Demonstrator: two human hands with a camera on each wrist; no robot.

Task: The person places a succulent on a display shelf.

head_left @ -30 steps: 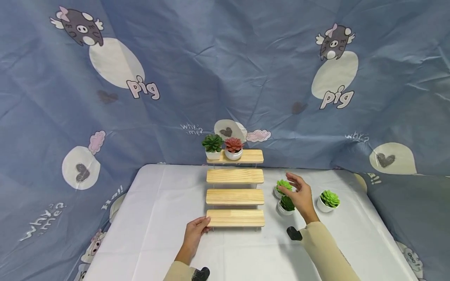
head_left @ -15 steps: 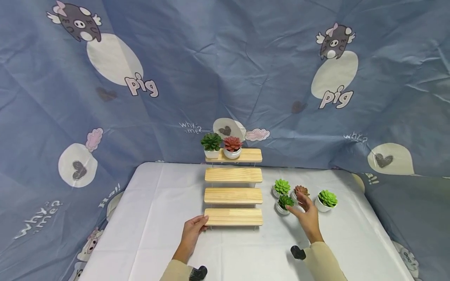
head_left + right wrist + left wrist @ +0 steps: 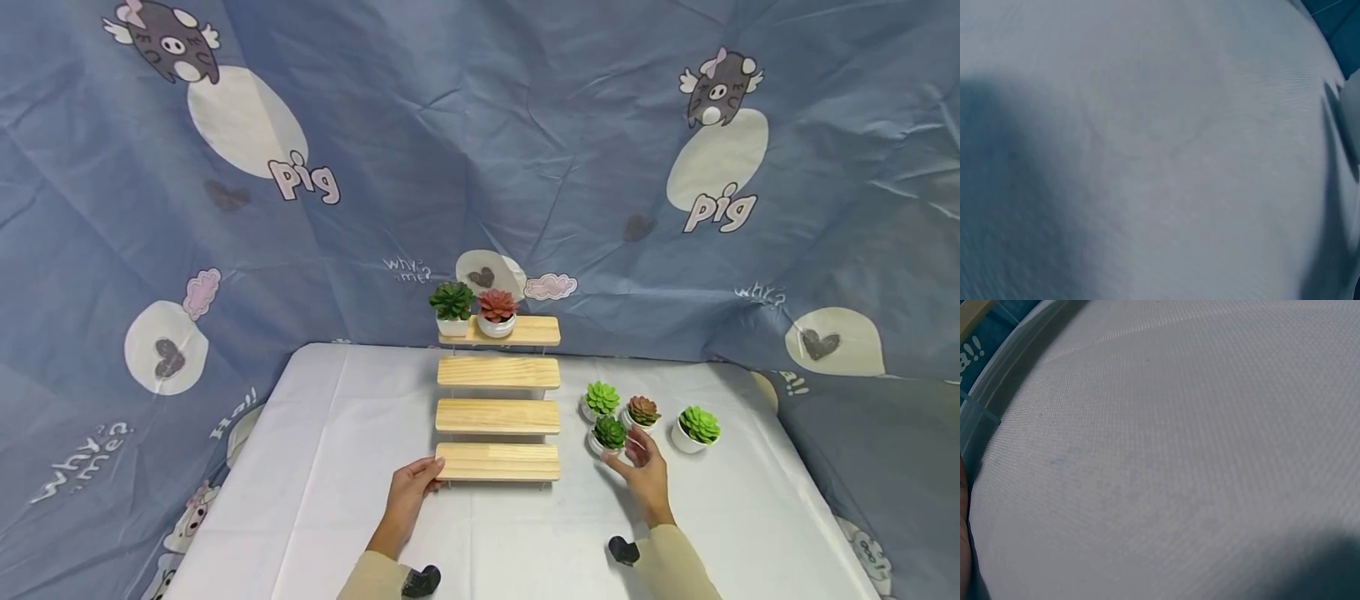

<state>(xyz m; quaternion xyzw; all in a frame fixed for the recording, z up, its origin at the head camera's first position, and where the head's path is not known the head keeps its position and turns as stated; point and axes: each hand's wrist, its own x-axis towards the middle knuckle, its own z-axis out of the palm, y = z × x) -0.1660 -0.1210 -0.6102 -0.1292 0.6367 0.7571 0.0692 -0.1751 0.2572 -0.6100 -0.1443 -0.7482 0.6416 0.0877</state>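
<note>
Blue pig-print cloth [image 3: 420, 192] behind white worktop [image 3: 360, 467] | seven o'clock: bottom wooden shelf [image 3: 498, 462] clamped in left hand [image 3: 410, 490] | four o'clock: dark-green succulent [image 3: 609, 432] at fingertips of right hand [image 3: 648, 477], unable to tell if clamped | apparent step: pick-up; next, probably: firm pinch, lift

In the head view you have bright, fairly even light, and the white tablecloth [image 3: 510, 542] comes up pale while keeping its faint fold lines. Soft shadows lie left of your right hand [image 3: 645, 477] and beneath the lowest shelf [image 3: 498, 462]. Creases in the blue backdrop [image 3: 405, 183] catch thin highlights toward the upper right. Focus is decent there, though you can see the prints [image 3: 142, 333] lean and stretch near the left edge. Your wrist views are dimmer and tinted blue (the left one does resolve the cloth's weave). A blurred shadow darkens its lower right corner; the right one is hazier, with a broad soft shadow at left.
</note>
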